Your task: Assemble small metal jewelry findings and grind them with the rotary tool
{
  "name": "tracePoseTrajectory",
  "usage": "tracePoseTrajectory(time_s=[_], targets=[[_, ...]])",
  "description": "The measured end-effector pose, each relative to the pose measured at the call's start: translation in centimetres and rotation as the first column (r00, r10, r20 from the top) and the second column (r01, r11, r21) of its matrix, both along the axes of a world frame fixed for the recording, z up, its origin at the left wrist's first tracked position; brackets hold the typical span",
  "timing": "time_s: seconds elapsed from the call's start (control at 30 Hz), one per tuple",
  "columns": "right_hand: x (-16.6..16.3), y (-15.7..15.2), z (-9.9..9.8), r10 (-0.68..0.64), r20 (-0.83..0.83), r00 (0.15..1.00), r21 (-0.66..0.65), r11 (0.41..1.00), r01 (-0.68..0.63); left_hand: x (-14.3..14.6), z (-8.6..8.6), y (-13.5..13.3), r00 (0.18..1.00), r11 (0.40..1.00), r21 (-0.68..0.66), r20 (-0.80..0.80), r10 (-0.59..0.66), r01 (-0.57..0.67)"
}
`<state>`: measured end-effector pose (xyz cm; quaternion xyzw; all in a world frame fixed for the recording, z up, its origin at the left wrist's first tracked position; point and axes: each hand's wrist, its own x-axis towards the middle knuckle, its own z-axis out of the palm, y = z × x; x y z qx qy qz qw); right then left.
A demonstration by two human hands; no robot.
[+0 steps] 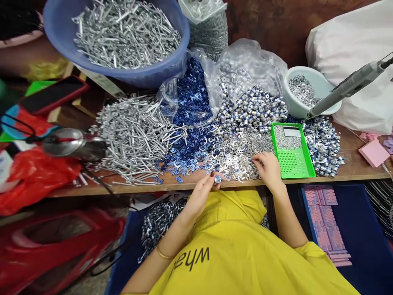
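At the wooden bench's (pixel 353 147) front edge, left hand (pixel 202 190), angled up-right, pinches blue-and-silver cylindrical part (pixel 217 179), round end toward camera, long axis unclear; right hand (pixel 270 167) reaches leftward, fingertips narrow at silver C-shaped clips (pixel 235 162), grip unclear.

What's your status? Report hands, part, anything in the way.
Left hand holding small round part. Right hand at loose silver pieces. Green tray close beside it, not between hands.

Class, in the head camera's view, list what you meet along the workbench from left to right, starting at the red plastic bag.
Red plastic bag → heap of metal pins → left hand → curved silvery pieces → right hand → green tray → pink block.
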<state>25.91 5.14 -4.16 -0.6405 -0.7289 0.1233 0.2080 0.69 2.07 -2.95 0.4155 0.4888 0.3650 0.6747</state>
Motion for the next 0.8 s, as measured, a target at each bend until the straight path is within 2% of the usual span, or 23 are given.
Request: tracePoseTrajectory(time_s=[0.13, 0.3, 0.47, 0.57, 0.63, 0.67, 0.73, 0.8], targets=[[-1.3, 0.3, -0.6, 0.052, 0.137, 0.989, -0.026, 0.998, -0.049, 0.8, -0.6, -0.2, 1.000, 0.999, -0.028, 0.026, -0.016, 0.017], [-1.3, 0.9, -0.4, -0.017, 0.048, 0.999, 0.016, 1.000, 0.016, 1.0, -0.4, 0.3, 0.997, 0.999, 0.043, -0.080, -0.023, 0.026], [-1.4, 1.0, -0.9, 0.077, 0.131, 0.988, -0.037, 0.997, -0.073, 0.9, -0.2, 0.7, 0.988, 0.989, 0.135, -0.149, -0.048, 0.068], [-1.5, 1.1, -0.5, -0.003, -0.052, 0.999, 0.061, 0.998, 0.006, 0.9, -0.2, 0.7, 0.984, 0.974, 0.214, -0.174, -0.031, 0.069], [-2.0, 0.8, 0.7, -0.044, -0.249, 0.967, 0.130, 0.988, 0.079, 0.8, -0.3, 0.6, 0.976, 0.955, 0.293, -0.216, 0.012, 0.053], [-2.4, 0.5, 1.5, -0.022, -0.338, 0.941, 0.138, 0.988, 0.072, 0.7, -0.3, 0.5, 0.969, 0.938, 0.343, -0.243, 0.041, 0.047], [-3.8, -0.5, 3.2, 0.120, -0.463, 0.878, 0.129, 0.989, -0.067, 0.5, -0.4, 0.2, 0.951, 0.885, 0.463, -0.291, 0.102, 0.047], [-5.5, -1.5, 4.6, 0.286, -0.517, 0.807, 0.152, 0.958, -0.242, 0.2, -0.4, -0.1, 0.937, 0.809, 0.585, -0.311, 0.157, 0.059]])
